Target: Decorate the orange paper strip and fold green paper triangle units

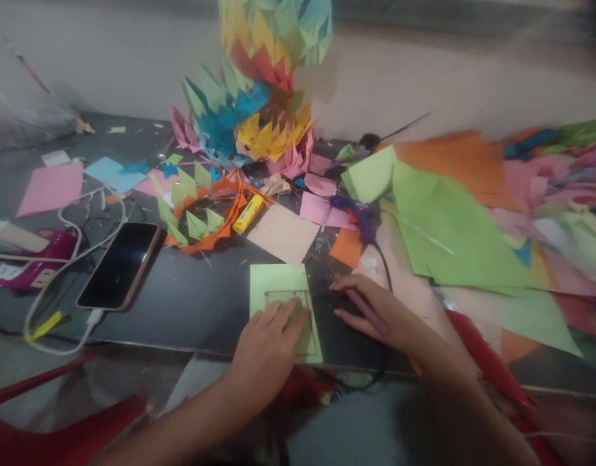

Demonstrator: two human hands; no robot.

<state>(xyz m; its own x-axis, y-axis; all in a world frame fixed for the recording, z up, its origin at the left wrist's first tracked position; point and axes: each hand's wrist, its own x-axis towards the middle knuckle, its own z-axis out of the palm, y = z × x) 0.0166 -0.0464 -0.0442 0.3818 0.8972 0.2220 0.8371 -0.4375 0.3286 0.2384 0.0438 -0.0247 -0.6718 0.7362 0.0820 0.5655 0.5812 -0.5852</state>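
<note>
My left hand (268, 343) lies with its fingers flat on a thin, see-through rectangle (286, 295) with dark, reddish edges. That rectangle rests on a light green sheet of paper (257, 279) at the front edge of the dark table. My fingers cover part of the rectangle, so what it is exactly I cannot make out. Just right of the green sheet, my right hand (375, 307) is closed around a slim mauve pencil (368, 312), its tip pointing up and left. The pencil stays apart from the paper.
A phone (119, 265) on a white cable lies left, beside a purple power strip (50, 259). Behind are an orange-green paper ring (200, 223), a yellow glue stick (248, 213), a purple glue gun (356, 213) and tall folded-paper shapes (273, 129). Green sheets (453, 226) spread right, near red-handled scissors (482, 349).
</note>
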